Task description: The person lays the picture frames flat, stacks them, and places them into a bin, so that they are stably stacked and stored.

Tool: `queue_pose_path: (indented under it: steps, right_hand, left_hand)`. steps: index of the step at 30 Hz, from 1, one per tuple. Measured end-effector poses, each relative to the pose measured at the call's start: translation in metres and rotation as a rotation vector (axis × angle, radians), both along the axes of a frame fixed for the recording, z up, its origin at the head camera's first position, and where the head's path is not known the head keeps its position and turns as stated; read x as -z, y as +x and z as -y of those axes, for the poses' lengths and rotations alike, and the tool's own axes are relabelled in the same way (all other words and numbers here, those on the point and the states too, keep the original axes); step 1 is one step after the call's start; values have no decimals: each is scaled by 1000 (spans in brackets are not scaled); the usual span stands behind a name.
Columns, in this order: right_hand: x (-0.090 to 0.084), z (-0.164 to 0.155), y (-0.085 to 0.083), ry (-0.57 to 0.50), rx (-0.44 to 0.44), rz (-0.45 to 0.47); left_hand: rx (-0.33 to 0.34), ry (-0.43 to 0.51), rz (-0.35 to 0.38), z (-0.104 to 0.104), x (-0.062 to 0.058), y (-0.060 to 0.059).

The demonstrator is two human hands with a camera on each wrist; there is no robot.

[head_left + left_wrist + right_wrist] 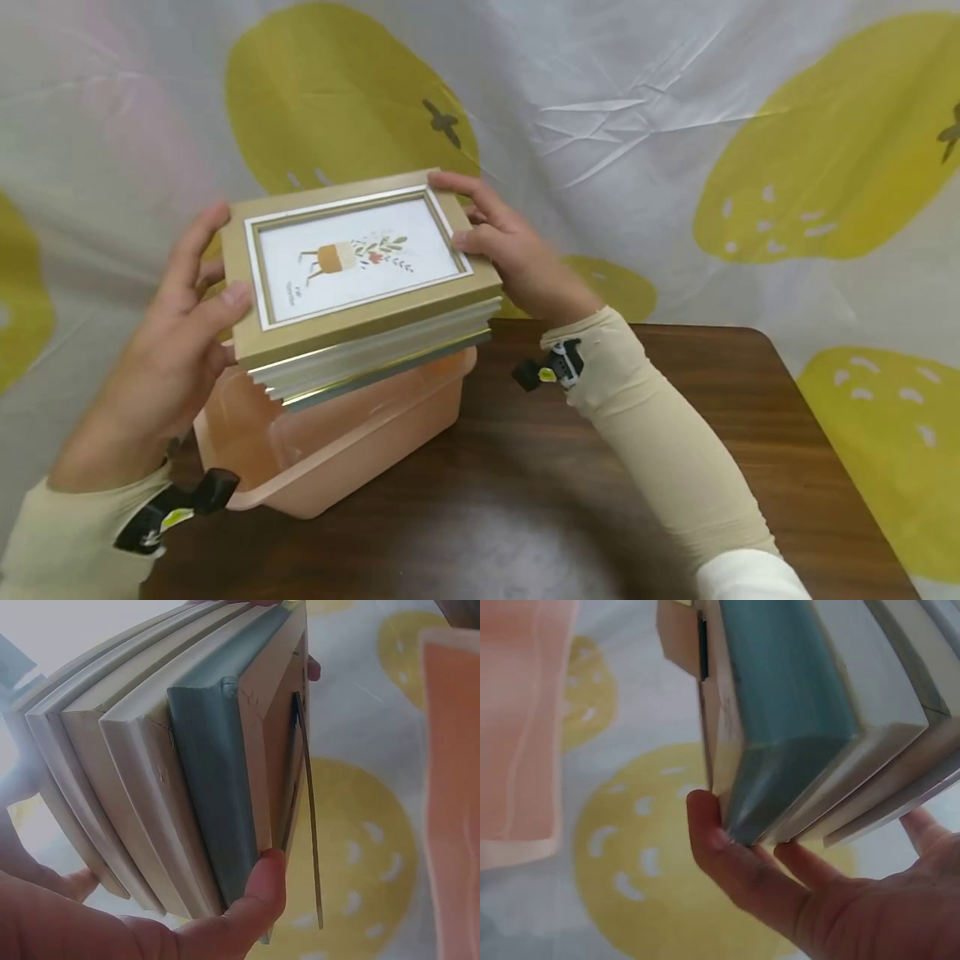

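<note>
Left hand [176, 333]: fingers curled round the left end of the stack of picture frames [360, 283], thumb [259, 889] pressed on the side of the bottom frame, fingers wrapped over the other side
Right hand [510, 250]: clasps the opposite end, fingertips over the far top corner, thumb [716, 840] hooked under the lower corner; wrist view shows the other fingers spread along the stepped frame edges
Stack: several frames held flat together, gold frame with a plant print on top, white and silver ones beneath, a grey-green one at the bottom; lifted in the air above the peach plastic tub [330, 442], not resting in it
Handling, judged: rigid mouldings, likely glazed, so brittle if dropped; smooth faces let the frames slide on each other, edges already staggered; moderate weight for two hands
Hold: squeeze from both short ends with thumbs under the lowest frame, keep it level
Loose part: a thin easel strut [307, 817] stands off the back of the bottom frame, could snag the tub rim
Around: tub sits on a dark wooden table [675, 467]; white curtain with yellow blobs [825, 167] behind
</note>
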State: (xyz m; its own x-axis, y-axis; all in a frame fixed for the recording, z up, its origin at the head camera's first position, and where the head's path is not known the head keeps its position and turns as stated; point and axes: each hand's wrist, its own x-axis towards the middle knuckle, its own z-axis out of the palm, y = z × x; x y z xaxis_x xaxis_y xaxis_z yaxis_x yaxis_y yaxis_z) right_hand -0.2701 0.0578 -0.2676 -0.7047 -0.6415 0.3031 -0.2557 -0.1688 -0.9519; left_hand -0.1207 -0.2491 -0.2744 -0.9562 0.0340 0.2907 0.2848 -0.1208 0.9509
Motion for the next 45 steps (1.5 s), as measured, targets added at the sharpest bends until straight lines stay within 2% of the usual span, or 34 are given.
queue_pose_path:
  steps: [4, 9, 14, 24, 28, 32, 37, 40, 43, 45]
  right_hand:
    - [16, 17, -17, 8, -36, 62]
    - [37, 35, -31, 37, -20, 146]
    - [55, 52, -37, 80, -14, 205]
    - [93, 87, -42, 173, 7, 266]
    - [104, 93, -44, 211, 37, 261]
    - [112, 101, -42, 242, 26, 287]
    - [116, 110, -41, 276, 12, 323]
    - [118, 111, -42, 290, 17, 313]
    - [122, 110, -43, 332, 23, 260]
    - [125, 109, -44, 372, 16, 199]
  left_hand:
    - [0, -23, 67, 11, 12, -7]
    - [27, 1, 158, 19, 30, -20]
    - [-25, 21, 250, 30, 50, -31]
    - [-109, -5, 400, 47, 82, -26]
    - [-122, -10, 435, 48, 93, -27]
    - [-125, 11, 462, 52, 103, -25]
    - [-104, 37, 490, 55, 110, -24]
    - [-121, 64, 501, 52, 110, -28]
    - [-191, 83, 524, 43, 111, -30]
    - [-272, 71, 542, 35, 112, -32]
